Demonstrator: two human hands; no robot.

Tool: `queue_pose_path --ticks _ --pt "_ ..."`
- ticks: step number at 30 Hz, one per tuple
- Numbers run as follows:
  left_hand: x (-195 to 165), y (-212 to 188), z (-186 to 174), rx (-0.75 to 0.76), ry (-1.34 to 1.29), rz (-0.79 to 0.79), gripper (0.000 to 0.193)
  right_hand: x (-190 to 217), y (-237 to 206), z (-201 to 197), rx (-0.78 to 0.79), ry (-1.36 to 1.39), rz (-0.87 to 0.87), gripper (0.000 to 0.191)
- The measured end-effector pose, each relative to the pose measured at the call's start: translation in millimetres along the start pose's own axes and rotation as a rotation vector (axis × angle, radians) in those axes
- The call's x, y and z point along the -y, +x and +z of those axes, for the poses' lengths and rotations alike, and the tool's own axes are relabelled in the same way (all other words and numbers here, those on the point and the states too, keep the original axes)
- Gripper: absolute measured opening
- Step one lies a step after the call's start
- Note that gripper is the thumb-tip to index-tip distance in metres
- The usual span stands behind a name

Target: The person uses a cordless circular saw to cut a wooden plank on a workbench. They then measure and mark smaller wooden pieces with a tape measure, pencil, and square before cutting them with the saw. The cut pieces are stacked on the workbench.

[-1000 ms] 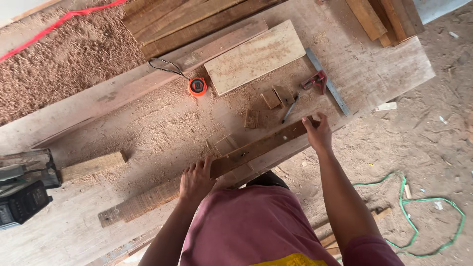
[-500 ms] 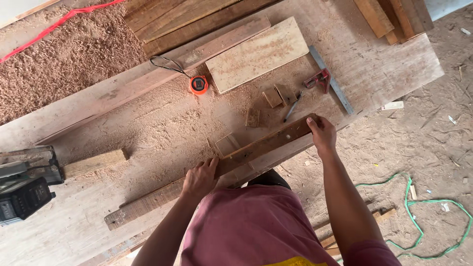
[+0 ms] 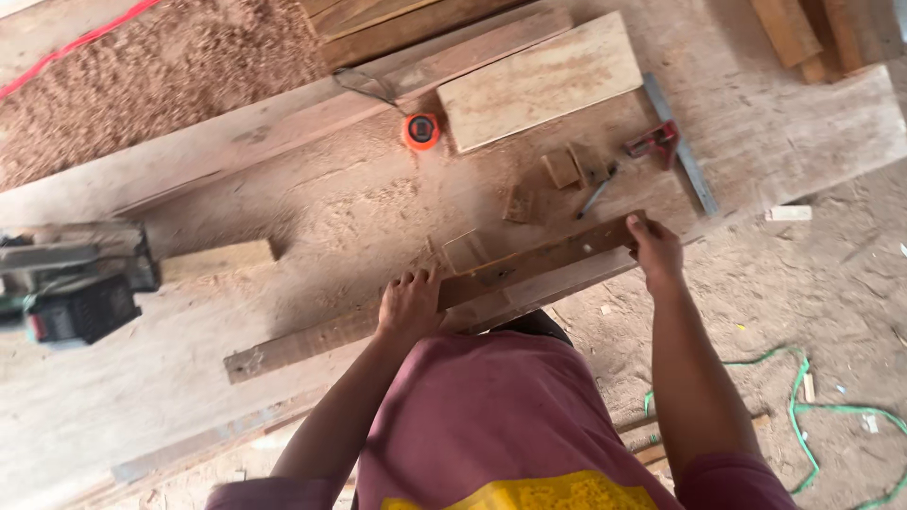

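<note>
A long dark wooden strip lies slanted along the near edge of a sawdust-covered workbench. My left hand presses down on its middle, fingers spread over the wood. My right hand grips the strip's right end. A small pale square block sits just behind the strip, between my hands. My maroon shirt hides the bench edge below.
An orange tape measure lies beside a pale board. Small wood blocks, a pencil-like tool and a red-handled square lie to the right. A power saw sits at left. Green cord trails on the dirt floor.
Both hands have kept hold of the strip, which has slid a little to the right along the bench edge; the view has drifted slightly.
</note>
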State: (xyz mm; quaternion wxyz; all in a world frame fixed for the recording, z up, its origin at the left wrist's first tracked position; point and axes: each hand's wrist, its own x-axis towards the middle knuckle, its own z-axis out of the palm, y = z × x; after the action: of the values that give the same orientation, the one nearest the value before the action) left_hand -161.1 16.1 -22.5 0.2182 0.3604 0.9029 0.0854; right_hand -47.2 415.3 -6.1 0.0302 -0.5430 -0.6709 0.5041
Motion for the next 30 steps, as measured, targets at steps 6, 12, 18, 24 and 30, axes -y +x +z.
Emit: queue_pose_path --ticks 6,12,18,24,30 --pt "22.2 -14.3 8.7 -0.162 -0.051 -0.097 0.054 12.7 0.4 1.3 0.063 0.252 0.042 0.055" --pt "57.6 12.5 -13.9 0.377 -0.206 -0.052 0.073 31.2 -1.5 5.0 -0.038 -0.091 -0.019 0.053" --pt "39.1 18.0 -26.7 0.330 -0.073 -0.119 0.055 37.8 -7.7 4.8 -0.084 0.253 -0.010 0.044" --pt "12.0 22.9 -19.8 -0.011 -0.012 -0.110 0.059 40.4 6.1 -0.1 0.023 0.658 -0.287 0.035" --pt "-4.0 26.4 -26.5 -0.120 -0.026 -0.189 0.052 60.0 54.1 3.7 0.212 0.674 -0.235 0.031"
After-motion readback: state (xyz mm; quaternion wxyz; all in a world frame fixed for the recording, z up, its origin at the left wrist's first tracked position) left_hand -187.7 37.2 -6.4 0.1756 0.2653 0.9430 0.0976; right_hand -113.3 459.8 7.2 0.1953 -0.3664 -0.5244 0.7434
